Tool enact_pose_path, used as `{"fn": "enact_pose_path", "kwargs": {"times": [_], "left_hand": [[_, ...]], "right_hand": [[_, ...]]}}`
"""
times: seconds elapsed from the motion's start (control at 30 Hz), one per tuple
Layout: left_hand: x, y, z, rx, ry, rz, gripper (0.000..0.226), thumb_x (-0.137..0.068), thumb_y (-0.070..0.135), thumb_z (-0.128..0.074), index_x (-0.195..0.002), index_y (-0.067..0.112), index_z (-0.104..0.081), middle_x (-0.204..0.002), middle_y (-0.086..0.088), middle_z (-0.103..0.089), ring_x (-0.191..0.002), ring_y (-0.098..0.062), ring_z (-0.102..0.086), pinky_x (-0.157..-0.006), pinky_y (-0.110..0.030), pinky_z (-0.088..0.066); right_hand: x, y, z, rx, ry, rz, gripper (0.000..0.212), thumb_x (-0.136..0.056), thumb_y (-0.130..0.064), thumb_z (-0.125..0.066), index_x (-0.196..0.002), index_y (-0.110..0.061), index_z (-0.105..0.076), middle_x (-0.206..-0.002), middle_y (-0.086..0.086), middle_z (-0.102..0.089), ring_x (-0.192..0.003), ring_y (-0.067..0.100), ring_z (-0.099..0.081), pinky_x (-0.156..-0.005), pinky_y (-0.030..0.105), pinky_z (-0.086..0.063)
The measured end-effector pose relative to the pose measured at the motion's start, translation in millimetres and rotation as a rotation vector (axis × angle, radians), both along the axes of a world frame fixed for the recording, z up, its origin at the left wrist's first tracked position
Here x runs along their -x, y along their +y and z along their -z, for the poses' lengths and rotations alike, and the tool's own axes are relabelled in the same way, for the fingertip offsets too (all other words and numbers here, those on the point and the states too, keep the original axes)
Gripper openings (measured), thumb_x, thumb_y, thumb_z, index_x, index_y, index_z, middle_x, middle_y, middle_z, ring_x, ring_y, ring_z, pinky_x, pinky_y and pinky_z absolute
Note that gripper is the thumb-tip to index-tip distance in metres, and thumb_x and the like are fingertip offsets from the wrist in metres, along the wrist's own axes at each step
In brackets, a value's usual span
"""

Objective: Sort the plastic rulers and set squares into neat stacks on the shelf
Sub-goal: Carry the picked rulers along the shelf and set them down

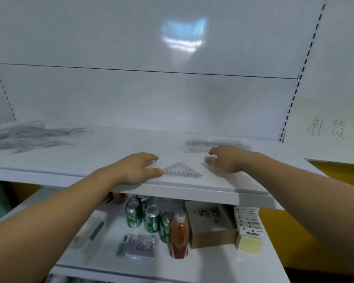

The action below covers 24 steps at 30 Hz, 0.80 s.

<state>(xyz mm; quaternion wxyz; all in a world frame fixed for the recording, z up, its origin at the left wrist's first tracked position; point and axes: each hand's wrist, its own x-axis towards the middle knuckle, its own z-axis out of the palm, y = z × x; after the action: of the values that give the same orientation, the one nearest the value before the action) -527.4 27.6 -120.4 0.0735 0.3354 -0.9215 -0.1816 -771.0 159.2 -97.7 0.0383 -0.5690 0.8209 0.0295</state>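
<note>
A clear plastic set square (181,170) lies flat near the front edge of the white shelf (102,152). My left hand (138,167) rests on the shelf just left of it, thumb tip touching its left corner. My right hand (226,158) hovers to its right, fingers loosely curved, holding nothing. Behind the right hand lies a small stack of clear straight rulers (200,147). At the shelf's far left sits a loose jumble of clear rulers and set squares (27,135).
On the lower shelf stand several green cans (151,219), a red-orange bottle (179,233), an open cardboard box (211,225), yellow sticky notes (249,242) and a purple packet (141,246). A white back panel closes off the shelf behind.
</note>
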Motion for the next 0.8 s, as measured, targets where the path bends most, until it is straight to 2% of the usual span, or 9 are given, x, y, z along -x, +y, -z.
{"fn": "enact_pose_path", "kwargs": {"times": [0.13,0.3,0.6,0.7,0.8], "left_hand": [[-49.3,-40.1,-4.8,0.051,-0.067,-0.106,0.066,-0.089,0.055,-0.050,-0.145,0.024,-0.033,-0.154,0.003,-0.028,-0.140,-0.017,-0.028,-0.114,-0.032,-0.022],[-139.6,-101.6,-10.9,0.116,-0.121,-0.230,0.067,-0.090,0.056,-0.048,-0.147,0.024,-0.030,-0.157,0.004,-0.020,-0.143,-0.017,-0.019,-0.115,-0.033,-0.016],[-307.5,-210.0,-12.4,0.167,-0.103,-0.443,0.063,-0.091,0.051,-0.050,-0.144,0.022,-0.035,-0.155,0.001,-0.027,-0.140,-0.020,-0.027,-0.114,-0.033,-0.022],[-342.1,-241.4,-10.6,0.157,-0.125,-0.474,0.062,-0.090,0.052,-0.050,-0.142,0.021,-0.038,-0.151,-0.001,-0.034,-0.137,-0.022,-0.032,-0.112,-0.036,-0.027],[-360.7,-269.4,-9.0,0.128,-0.100,-0.532,0.065,-0.089,0.053,-0.052,-0.143,0.019,-0.038,-0.152,-0.002,-0.033,-0.137,-0.022,-0.032,-0.113,-0.036,-0.027]], "right_hand": [[-36.8,-44.8,-12.3,0.041,-0.006,-0.068,0.061,-0.098,-0.054,-0.028,-0.148,-0.019,-0.027,-0.156,0.004,-0.023,-0.142,0.023,-0.023,-0.115,0.037,-0.017],[-115.3,-130.3,-16.4,0.051,-0.053,-0.170,0.063,-0.096,-0.057,-0.030,-0.148,-0.020,-0.027,-0.155,0.005,-0.026,-0.140,0.026,-0.027,-0.114,0.038,-0.022],[-281.6,-279.6,-3.6,0.031,-0.093,-0.356,0.065,-0.096,-0.057,-0.031,-0.149,-0.021,-0.024,-0.155,0.006,-0.024,-0.140,0.025,-0.028,-0.114,0.038,-0.024],[-313.3,-314.0,1.2,0.051,-0.073,-0.372,0.066,-0.096,-0.056,-0.032,-0.149,-0.020,-0.022,-0.156,0.007,-0.022,-0.141,0.027,-0.027,-0.114,0.038,-0.024],[-331.0,-346.7,1.9,0.082,-0.067,-0.390,0.067,-0.095,-0.056,-0.033,-0.149,-0.017,-0.023,-0.154,0.010,-0.024,-0.140,0.028,-0.027,-0.113,0.037,-0.025]]}}
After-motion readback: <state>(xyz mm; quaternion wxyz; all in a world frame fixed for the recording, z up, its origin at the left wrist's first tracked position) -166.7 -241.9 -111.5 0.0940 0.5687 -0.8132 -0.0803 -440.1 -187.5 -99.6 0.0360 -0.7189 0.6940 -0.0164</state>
